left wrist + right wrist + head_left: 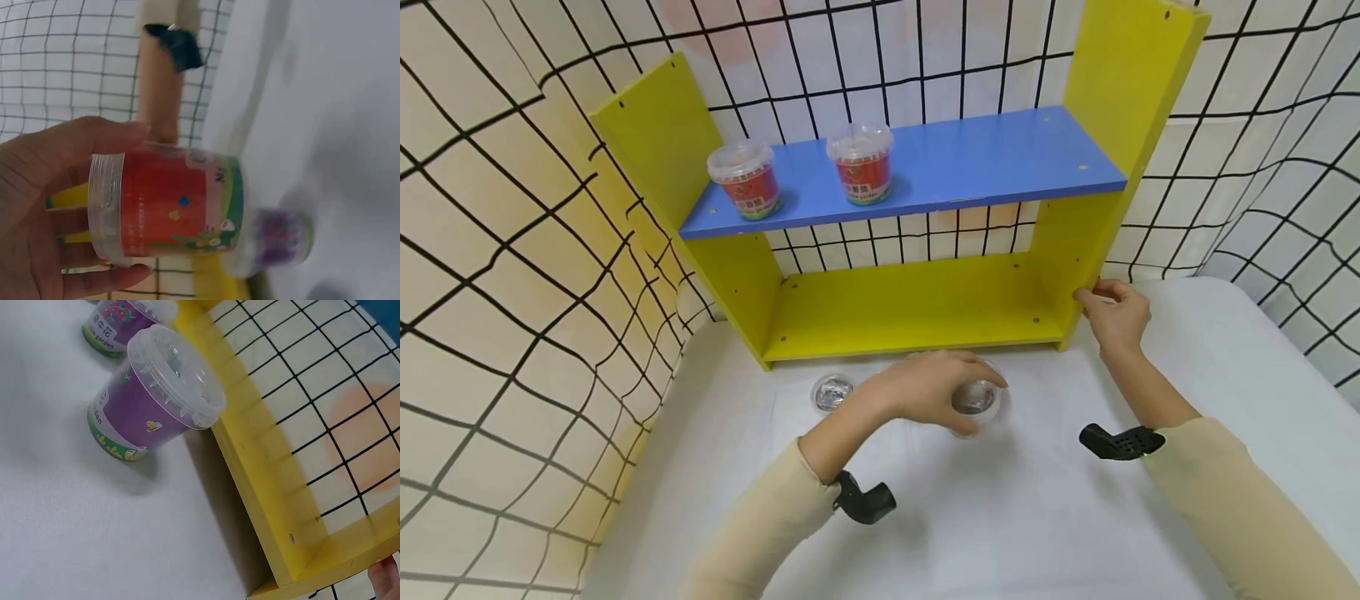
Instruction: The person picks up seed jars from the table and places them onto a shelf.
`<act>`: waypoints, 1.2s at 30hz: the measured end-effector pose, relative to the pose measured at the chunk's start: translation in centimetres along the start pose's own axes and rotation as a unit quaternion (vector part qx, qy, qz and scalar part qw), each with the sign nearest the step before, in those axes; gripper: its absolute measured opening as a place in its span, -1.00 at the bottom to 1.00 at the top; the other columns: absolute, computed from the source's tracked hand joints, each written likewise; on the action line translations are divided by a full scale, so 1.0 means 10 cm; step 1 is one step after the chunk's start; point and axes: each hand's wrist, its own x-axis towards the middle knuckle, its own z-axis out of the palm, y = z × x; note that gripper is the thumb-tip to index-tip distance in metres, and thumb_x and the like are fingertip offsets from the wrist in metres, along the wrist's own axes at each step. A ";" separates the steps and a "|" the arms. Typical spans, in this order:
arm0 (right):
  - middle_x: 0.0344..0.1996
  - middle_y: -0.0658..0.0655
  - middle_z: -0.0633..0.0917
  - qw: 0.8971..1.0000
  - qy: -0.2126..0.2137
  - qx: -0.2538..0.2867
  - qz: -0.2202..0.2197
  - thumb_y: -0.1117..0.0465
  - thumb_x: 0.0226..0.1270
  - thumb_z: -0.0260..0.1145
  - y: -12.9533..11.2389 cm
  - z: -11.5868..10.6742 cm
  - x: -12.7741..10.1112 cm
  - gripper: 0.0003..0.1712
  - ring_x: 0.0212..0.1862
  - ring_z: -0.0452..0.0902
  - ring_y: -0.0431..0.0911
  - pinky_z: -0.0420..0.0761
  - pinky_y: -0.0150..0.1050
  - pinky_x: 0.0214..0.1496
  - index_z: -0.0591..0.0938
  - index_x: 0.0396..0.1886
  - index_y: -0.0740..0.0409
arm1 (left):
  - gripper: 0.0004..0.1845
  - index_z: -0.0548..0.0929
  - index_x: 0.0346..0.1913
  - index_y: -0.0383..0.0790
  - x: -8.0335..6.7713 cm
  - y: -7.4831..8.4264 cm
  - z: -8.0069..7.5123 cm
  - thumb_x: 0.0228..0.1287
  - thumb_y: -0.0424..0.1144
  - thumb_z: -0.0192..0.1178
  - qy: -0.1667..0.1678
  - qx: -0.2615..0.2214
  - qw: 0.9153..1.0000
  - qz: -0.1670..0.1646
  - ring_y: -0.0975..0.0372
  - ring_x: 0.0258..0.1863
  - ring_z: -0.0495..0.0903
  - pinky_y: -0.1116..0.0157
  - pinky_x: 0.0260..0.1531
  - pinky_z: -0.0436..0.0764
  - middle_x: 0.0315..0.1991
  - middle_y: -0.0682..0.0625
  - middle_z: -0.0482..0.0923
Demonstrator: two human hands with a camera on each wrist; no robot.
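Observation:
My left hand (958, 392) reaches over a clear-lidded cup (976, 402) on the white table (1075, 517), in front of the yellow shelf (917, 312). The left wrist view shows that hand (128, 200) with thumb and fingers curled round a red-labelled cup (169, 206); a blurred purple cup (281, 240) stands beyond it. My right hand (1101, 296) grips the front edge of the shelf's right side panel (1131, 92); only a fingertip (387, 578) shows in the right wrist view. Another lidded cup (832, 392) stands to the left on the table.
Two red cups (745, 177) (861, 162) stand on the blue upper board (1000, 158). A black wire grid (512, 292) walls the table on the left, back and right. In the right wrist view two purple-labelled cups (156, 394) (125, 319) stand by the shelf's base (262, 481).

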 end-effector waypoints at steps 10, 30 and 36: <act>-0.44 -0.14 0.50 1.000 -0.005 0.025 0.003 0.30 0.06 0.34 -0.01 0.01 0.01 -0.88 -0.51 0.48 -0.35 0.53 -0.59 -0.44 0.56 -0.49 0.02 | -0.42 0.48 0.18 -0.03 -0.30 -0.14 -0.67 0.03 -0.09 0.35 0.014 -0.048 0.998 0.037 0.33 -0.01 0.41 0.46 -0.09 0.47 0.13 0.11 0.47; -0.42 -0.13 0.50 0.999 -0.002 0.038 0.011 0.30 0.05 0.35 0.00 0.00 0.01 -0.84 -0.47 0.47 -0.35 0.51 -0.62 -0.45 0.56 -0.54 -0.05 | -0.44 0.48 0.18 0.05 -0.42 -0.17 -1.21 0.04 -0.15 0.33 -0.041 -0.046 0.998 0.003 0.28 -0.04 0.46 0.37 -0.08 0.51 0.11 0.13 0.45; -0.42 -0.14 0.50 1.000 -0.001 0.029 0.009 0.28 0.06 0.35 0.02 0.00 0.02 -0.87 -0.48 0.46 -0.35 0.52 -0.61 -0.45 0.56 -0.51 -0.02 | -0.45 0.48 0.16 0.15 -0.39 -0.18 -1.51 0.04 -0.15 0.32 -0.052 -0.080 0.995 -0.012 0.21 0.08 0.35 0.28 -0.05 0.51 0.12 0.19 0.41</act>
